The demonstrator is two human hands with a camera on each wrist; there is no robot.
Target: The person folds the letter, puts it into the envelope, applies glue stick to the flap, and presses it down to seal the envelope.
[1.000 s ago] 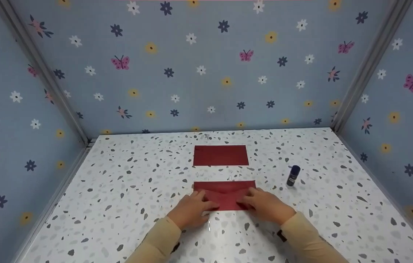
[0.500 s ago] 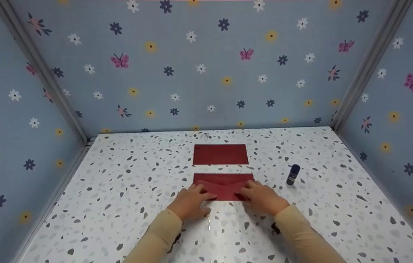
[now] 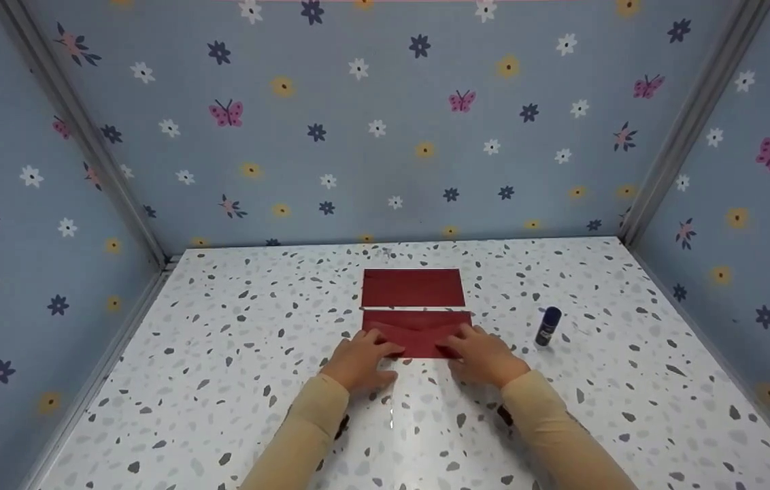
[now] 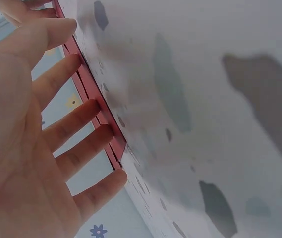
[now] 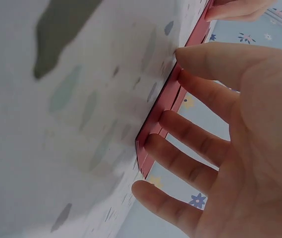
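A red paper envelope [image 3: 419, 333] lies flat on the table, its slanted flap lines showing between my hands. My left hand [image 3: 360, 361] rests its fingertips on the envelope's left end. On the right end press the fingertips of my right hand [image 3: 487, 357]. In the left wrist view, fairly straight, spread fingers [image 4: 74, 126] touch the red paper, with the little finger just past its corner. The right wrist view has similarly spread fingers [image 5: 195, 131] on the other end. Just beyond lies a second red envelope [image 3: 413, 288], plain side up, a thin gap away.
A small dark-blue capped tube [image 3: 548, 327], like a glue stick, lies to the right of the envelopes. The speckled white table [image 3: 249, 327] is bordered by blue flowered panels [image 3: 385, 136] at the back and sides.
Both hands have slid the near envelope forward, away from me, narrowing the gap to the far envelope. The far envelope and the tube have stayed in place.
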